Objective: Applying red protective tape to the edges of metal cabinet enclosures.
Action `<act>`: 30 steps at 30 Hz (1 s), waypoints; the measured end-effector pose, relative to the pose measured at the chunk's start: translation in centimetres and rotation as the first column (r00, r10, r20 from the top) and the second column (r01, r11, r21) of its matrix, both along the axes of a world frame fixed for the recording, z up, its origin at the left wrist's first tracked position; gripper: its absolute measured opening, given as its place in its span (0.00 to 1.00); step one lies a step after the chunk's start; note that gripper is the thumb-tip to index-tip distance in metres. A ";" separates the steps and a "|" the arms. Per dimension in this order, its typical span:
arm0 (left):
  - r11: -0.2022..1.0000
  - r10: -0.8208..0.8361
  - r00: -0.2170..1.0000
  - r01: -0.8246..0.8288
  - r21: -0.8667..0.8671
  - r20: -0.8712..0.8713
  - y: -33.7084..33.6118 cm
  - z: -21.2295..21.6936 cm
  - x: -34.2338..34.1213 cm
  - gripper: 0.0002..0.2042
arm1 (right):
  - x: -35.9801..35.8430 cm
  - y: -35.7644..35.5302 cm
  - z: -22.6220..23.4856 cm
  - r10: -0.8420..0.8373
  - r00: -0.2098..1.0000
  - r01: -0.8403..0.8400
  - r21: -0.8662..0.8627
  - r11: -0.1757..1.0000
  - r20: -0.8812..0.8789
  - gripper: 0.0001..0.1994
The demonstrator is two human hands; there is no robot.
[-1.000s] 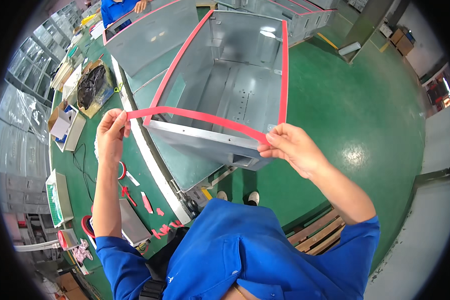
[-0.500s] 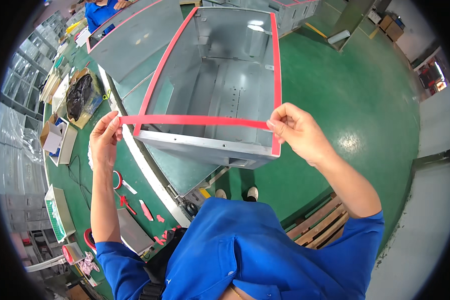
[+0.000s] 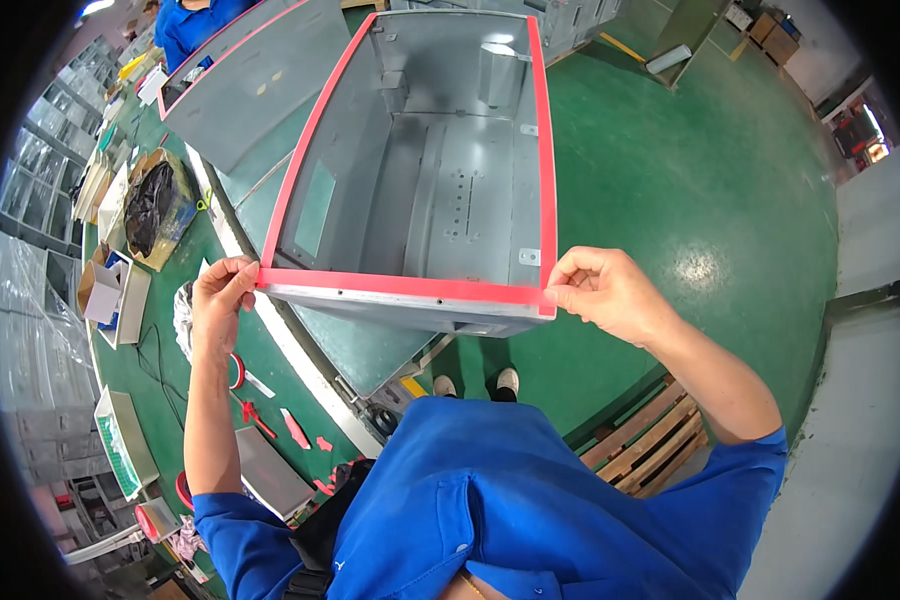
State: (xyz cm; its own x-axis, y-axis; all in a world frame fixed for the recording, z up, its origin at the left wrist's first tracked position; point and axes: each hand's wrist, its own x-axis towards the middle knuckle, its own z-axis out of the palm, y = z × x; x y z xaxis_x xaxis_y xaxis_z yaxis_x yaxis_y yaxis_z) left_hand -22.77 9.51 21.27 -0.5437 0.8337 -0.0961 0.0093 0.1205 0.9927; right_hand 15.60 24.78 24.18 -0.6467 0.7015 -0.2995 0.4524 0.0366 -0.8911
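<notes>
On green workshop floor (image 3: 690, 200), grey metal cabinet (image 3: 440, 190), red-taped rim.

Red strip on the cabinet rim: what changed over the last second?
Both hands, left hand and right hand, lowered the sagging red strip, pulled it straight and laid it along the near edge of the open grey cabinet. Each hand still pinches one end; the cabinet stayed put.

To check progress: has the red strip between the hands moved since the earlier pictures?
Yes. The red strip came down from above the grey metal box onto its near rim.
</notes>
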 end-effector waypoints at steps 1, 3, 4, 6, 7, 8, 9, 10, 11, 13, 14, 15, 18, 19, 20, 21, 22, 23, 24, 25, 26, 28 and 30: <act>1.000 0.013 1.000 -0.013 -0.010 0.012 0.0 0.0 -0.1 0.04 | 0.0 0.0 0.0 0.002 1.000 -0.002 -0.014 1.000 0.017 0.04; 1.000 -0.004 0.999 0.004 -0.001 0.032 0.0 -0.1 -0.4 0.04 | 0.0 0.0 0.1 0.008 0.999 -0.005 -0.043 0.999 0.054 0.04; 1.000 -0.012 0.999 0.012 0.004 0.042 0.0 -0.2 -0.4 0.04 | 0.0 0.0 0.0 0.013 0.999 -0.010 -0.046 0.999 0.050 0.04; 1.000 -0.008 0.998 0.008 0.003 0.056 0.1 -0.1 -0.2 0.04 | 0.2 0.1 -0.3 0.022 0.999 -0.020 -0.049 0.999 0.041 0.04; 1.000 -0.006 0.998 0.006 0.002 0.062 0.1 0.0 -0.2 0.04 | 0.2 0.2 -0.4 0.024 0.999 -0.022 -0.051 0.998 0.038 0.04; 1.000 -0.011 0.998 0.011 -0.002 0.066 0.1 -0.1 -0.2 0.04 | 0.3 0.2 -0.5 0.027 0.999 -0.025 -0.052 0.998 0.035 0.03; 1.000 -0.016 0.997 0.017 -0.006 0.070 0.0 -0.1 -0.4 0.03 | 0.3 0.2 -0.6 0.030 0.999 -0.029 -0.054 0.998 0.031 0.03; 1.000 -0.021 0.997 0.022 -0.010 0.074 0.0 -0.1 -0.4 0.03 | 0.4 0.2 -0.7 0.033 0.999 -0.032 -0.046 0.998 0.023 0.03; 1.000 -0.021 0.997 0.021 -0.005 0.080 0.0 -0.1 -0.4 0.03 | 0.4 0.3 -0.9 0.036 0.999 -0.035 -0.038 0.999 0.016 0.03; 1.000 -0.019 0.995 0.019 0.004 0.093 0.0 -0.2 -0.4 0.03 | 0.4 0.3 -0.9 0.035 0.999 -0.034 -0.036 0.999 0.010 0.03; 1.000 -0.021 0.995 0.020 0.004 0.097 0.0 -0.2 -0.4 0.03 | 0.4 0.3 -0.8 0.031 0.999 -0.031 -0.042 0.999 0.011 0.03; 1.000 -0.022 0.995 0.021 0.005 0.101 0.0 -0.2 -0.4 0.03 | 0.4 0.3 -0.8 0.028 1.000 -0.027 -0.048 0.998 0.012 0.03; 1.000 -0.028 0.994 0.027 0.012 0.107 -0.1 -0.3 -0.5 0.03 | 0.4 0.2 -0.7 0.028 1.000 -0.027 -0.030 0.999 0.012 0.03; 0.999 -0.030 0.994 0.029 0.016 0.108 -0.1 -0.3 -0.5 0.03 | 0.4 0.2 -0.7 0.029 1.000 -0.029 -0.030 0.999 0.007 0.03; 0.999 -0.030 0.994 0.028 0.016 0.107 -0.1 -0.3 -0.4 0.03 | 0.4 0.2 -0.8 0.031 1.000 -0.031 -0.031 0.999 0.002 0.03; 0.999 -0.029 0.994 0.027 0.017 0.107 -0.1 -0.3 -0.4 0.03 | 0.4 0.2 -0.9 0.032 0.999 -0.032 -0.031 0.999 -0.004 0.03; 0.999 -0.028 0.994 0.026 0.018 0.106 -0.1 -0.3 -0.4 0.03 | 0.5 0.2 -1.1 0.027 1.000 -0.027 -0.022 0.999 -0.009 0.03; 1.000 -0.027 0.994 0.026 0.018 0.108 -0.1 -0.3 -0.4 0.03 | 0.5 0.2 -1.2 0.022 1.000 -0.022 -0.013 1.000 -0.013 0.03; 1.000 -0.027 0.993 0.025 0.018 0.111 -0.1 -0.4 -0.5 0.03 | 0.5 0.2 -1.2 0.017 1.000 -0.017 -0.003 1.000 -0.018 0.04; 1.000 -0.026 0.993 0.024 0.019 0.113 -0.1 -0.4 -0.5 0.03 | 0.5 0.2 -1.2 0.019 1.000 -0.019 -0.002 1.000 -0.020 0.04; 1.000 -0.020 0.993 0.018 0.018 0.113 -0.1 -0.4 -0.5 0.03 | 0.5 0.2 -1.1 0.020 1.000 -0.020 0.000 1.000 -0.022 0.04; 1.000 -0.009 0.993 0.007 0.018 0.114 0.0 -0.4 -0.4 0.03 | 0.5 0.2 -1.1 0.022 0.999 -0.022 0.003 1.000 -0.025 0.04; 1.000 -0.014 0.993 0.012 0.017 0.119 0.0 -0.4 -0.4 0.03 | 0.5 0.3 -1.2 0.023 0.999 -0.023 0.006 1.000 -0.025 0.04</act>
State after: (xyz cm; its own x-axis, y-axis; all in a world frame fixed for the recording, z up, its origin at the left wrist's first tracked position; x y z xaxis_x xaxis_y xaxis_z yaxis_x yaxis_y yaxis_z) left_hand -23.19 9.49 20.88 -0.5181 0.8428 -0.1459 -0.1076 0.1050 0.9886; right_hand 16.10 25.03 22.95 -0.6698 0.6883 -0.2785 0.4285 0.0520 -0.9020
